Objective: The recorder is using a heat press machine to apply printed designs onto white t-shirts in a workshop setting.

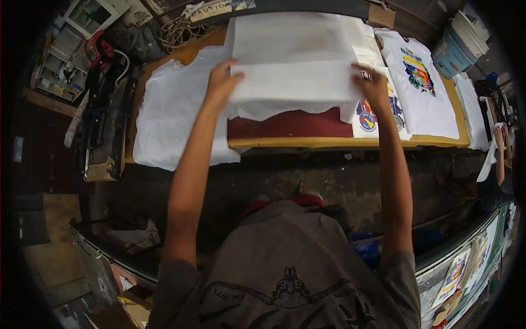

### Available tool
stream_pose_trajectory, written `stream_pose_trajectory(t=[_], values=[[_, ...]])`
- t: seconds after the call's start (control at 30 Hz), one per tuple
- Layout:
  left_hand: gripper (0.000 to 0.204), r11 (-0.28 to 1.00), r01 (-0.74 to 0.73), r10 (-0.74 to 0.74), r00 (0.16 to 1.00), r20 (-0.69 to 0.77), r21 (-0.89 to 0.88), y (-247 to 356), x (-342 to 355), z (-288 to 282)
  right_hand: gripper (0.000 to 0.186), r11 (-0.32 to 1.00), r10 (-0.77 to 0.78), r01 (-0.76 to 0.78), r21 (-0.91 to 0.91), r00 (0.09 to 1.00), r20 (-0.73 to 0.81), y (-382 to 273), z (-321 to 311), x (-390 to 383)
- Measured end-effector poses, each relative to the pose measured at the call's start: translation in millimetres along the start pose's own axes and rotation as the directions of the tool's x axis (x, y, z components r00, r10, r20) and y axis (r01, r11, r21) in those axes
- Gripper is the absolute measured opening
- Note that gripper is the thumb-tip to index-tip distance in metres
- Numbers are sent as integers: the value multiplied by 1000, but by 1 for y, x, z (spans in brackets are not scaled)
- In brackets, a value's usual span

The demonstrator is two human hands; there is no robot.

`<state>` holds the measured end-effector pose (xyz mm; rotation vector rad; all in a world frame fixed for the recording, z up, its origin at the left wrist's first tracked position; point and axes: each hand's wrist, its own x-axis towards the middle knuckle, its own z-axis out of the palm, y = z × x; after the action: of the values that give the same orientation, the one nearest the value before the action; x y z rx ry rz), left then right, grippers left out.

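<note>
Head view: thin white rectangular sheet (290, 79), blurred, beyond dark-red flat panel (290, 126) on yellow-edged desk (290, 143). Left hand (222, 85): fingers pinching left edge; right hand (374, 88): fingers at right edge, grip unclear. Uneven pull could crease sheet; low right corner could snag multicoloured-printed white piece (368, 122).

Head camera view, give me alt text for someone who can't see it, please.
A person's left hand and right hand hold a pale, blurred sheet by its sides over a yellow-edged table. A plain white garment lies to the left; to the right are a white shirt with a colourful print and, beyond it, a bluish bucket.
</note>
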<state>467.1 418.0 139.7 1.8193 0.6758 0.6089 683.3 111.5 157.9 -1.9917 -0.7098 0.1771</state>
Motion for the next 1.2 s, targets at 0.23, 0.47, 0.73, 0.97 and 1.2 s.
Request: stream_pose_trajectory(t=[0.23, 0.47, 0.73, 0.97, 1.2], values=[[53, 680, -98, -58, 981, 186, 727, 9, 87, 2, 35, 931, -46, 98, -352, 987, 151, 11, 18, 81], [36, 482, -281, 269, 949, 165, 830, 33, 20, 45, 57, 679, -385, 392, -620, 910, 154, -13, 71, 115], [38, 514, -347, 308, 928, 209, 785, 26, -12, 71, 67, 593, -186, 342, -729, 939, 289, -22, 136, 141], [41, 556, -417, 335, 904, 266, 719, 32, -11, 88, 53, 669, -495, 465, -580, 861, 120, -8, 90, 95], [47, 451, -439, 381, 882, 277, 777, 22, 4, 121, 37, 674, -628, 541, -503, 779, -3, 6, 37, 28]])
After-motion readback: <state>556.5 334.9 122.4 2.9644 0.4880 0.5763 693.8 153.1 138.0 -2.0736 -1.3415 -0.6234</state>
